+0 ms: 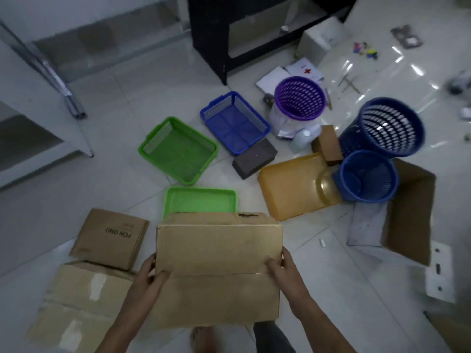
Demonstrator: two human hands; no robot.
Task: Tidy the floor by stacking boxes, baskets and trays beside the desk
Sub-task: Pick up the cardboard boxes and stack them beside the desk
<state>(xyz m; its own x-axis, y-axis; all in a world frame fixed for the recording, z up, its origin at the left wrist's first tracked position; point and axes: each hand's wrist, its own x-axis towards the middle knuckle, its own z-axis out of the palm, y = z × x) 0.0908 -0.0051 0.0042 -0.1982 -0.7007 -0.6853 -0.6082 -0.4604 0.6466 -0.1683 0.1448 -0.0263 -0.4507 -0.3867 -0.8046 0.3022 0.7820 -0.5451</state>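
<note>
Gripping a big closed cardboard box [219, 266] from both sides, the person holds it up in front of the body, above the tiled floor [127, 98]. The left hand [149, 273] curls round the box's left edge with the thumb lying across the top face; the right hand [283, 266] clamps the right edge the same way, thumb on top.

Down to the left, a small printed carton [109, 238] rests partly on a larger taped carton [76, 307]. Just past the held box a green tray [201, 200] peeks out, and beyond it lie a green mesh basket [178, 151] and a blue mesh basket [235, 123].

Over on the right: a yellow tray [293, 184], a small blue bin [367, 177], a dark blue bin [387, 128], a purple bin [299, 99] and an open carton [407, 215] on its side. The black desk [211, 29] stands at the far end.
</note>
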